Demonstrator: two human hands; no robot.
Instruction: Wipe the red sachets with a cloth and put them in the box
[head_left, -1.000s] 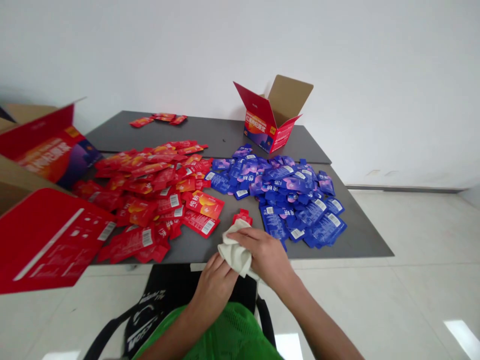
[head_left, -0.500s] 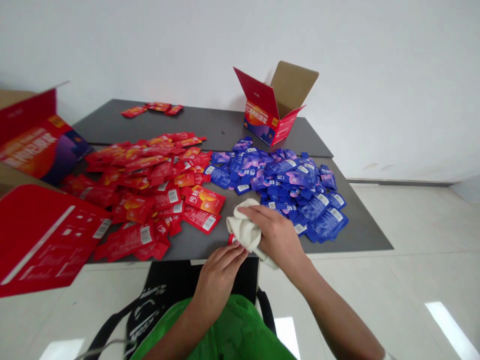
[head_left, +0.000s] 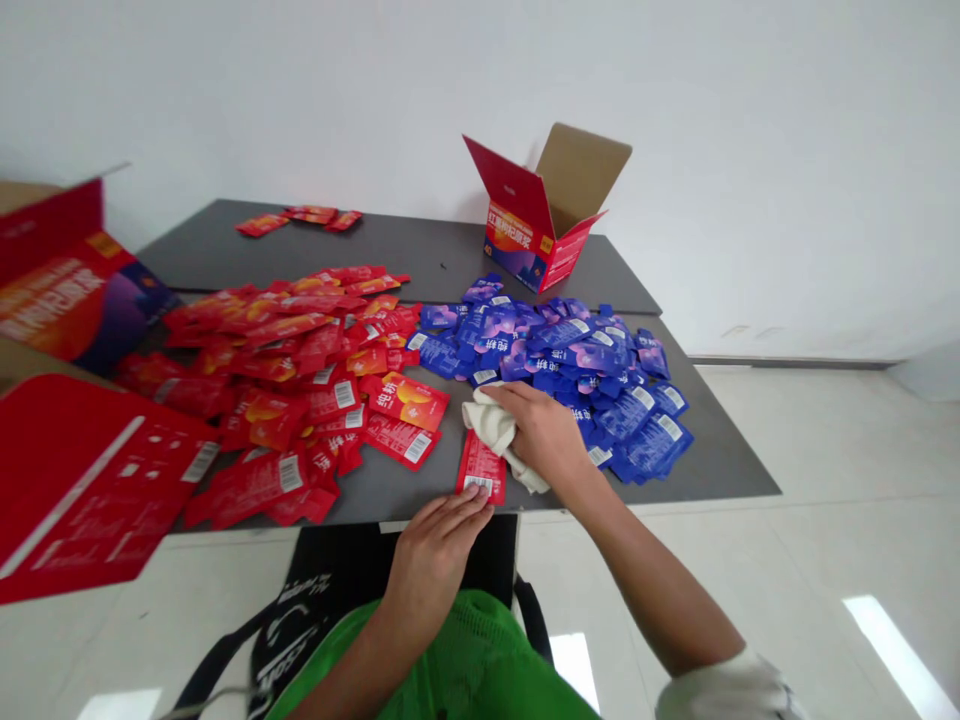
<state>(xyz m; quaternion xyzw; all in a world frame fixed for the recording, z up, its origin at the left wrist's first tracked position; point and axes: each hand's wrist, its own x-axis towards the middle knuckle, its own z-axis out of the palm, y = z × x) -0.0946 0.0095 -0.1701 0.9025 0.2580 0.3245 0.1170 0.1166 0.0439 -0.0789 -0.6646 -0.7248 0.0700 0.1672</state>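
Head view: right hand (head_left: 544,432) fingers bunched round a crumpled off-white cloth (head_left: 495,428), wiping a single red foil sachet (head_left: 481,470) at tabletop (head_left: 720,470) near edge — left hand (head_left: 439,545) fingers flat, pinning sachet's lower end. Likely mid-wipe; next calls for lifting cloth w/o dragging sachet.

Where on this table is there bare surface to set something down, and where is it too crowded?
Free: the far grey table strip between three stray red packets and the open carton; the right edge beyond the blue packets. Crowded: the red packets and the front middle, where both hands work.
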